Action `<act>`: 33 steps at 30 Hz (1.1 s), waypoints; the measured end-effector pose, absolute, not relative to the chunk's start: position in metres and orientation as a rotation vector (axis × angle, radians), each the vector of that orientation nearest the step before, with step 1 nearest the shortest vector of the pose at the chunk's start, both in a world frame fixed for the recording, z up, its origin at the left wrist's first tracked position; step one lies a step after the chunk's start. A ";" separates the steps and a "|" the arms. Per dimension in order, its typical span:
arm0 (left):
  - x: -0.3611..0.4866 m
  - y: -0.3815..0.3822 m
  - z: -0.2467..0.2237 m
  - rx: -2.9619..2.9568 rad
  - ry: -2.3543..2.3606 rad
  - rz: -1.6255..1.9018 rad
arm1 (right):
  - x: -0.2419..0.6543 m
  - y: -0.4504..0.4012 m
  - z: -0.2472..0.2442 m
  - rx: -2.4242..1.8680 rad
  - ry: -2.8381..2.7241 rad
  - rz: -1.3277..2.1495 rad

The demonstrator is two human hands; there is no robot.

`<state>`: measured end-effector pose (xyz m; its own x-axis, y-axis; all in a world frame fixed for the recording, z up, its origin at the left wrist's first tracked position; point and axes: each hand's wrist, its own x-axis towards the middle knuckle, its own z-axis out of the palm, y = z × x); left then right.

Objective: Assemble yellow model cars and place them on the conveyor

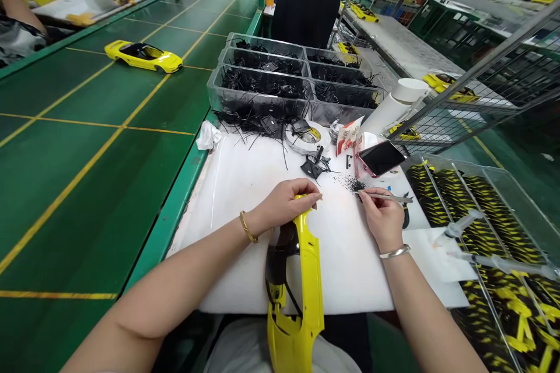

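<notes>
**A:** What has the left hand (286, 204) got there?

**B:** A yellow car body shell (311, 280); the fingers (301, 195) curl shut over its upper end, and its long axis runs from under them back toward the person's chest; the lower end reaches past the edge of the white foam sheet (245, 256).

**A:** And the right hand (381, 221)?

**B:** Its fingers (367, 201) pinch narrowly on slim metal tweezers (389, 198); the tips point left, toward a scatter of black bits (355, 185) just ahead of those fingers.

**A:** Which hand is nearer the shell?

**B:** The left; it's touching it; the right sits apart, across bare foam to the shell's right.

**A:** What's beyond the fingers?

**B:** Grey plastic bins (262, 84) of black wires, straight ahead; a phone in a pink case (380, 158) just past the right fingers; a tray of yellow-and-black parts (494, 227) further right of them.

**A:** Can you read anything?

**B:** No; a red-and-white packet (349, 135) beyond the right fingers carries print, but it's too small to make out; I can't see a brand on the shell either.
</notes>
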<state>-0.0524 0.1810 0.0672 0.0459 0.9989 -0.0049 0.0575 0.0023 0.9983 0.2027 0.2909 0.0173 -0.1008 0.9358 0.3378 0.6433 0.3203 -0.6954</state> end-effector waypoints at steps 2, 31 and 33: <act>-0.053 0.181 0.067 1.268 1.216 1.140 | 0.202 0.292 0.018 -1.400 -1.831 0.482; -0.046 0.186 0.062 0.965 0.863 1.307 | 0.125 0.226 0.081 -0.508 -1.890 0.542; -0.046 0.186 0.063 0.963 0.862 1.294 | 0.125 0.226 0.079 -0.514 -1.875 0.561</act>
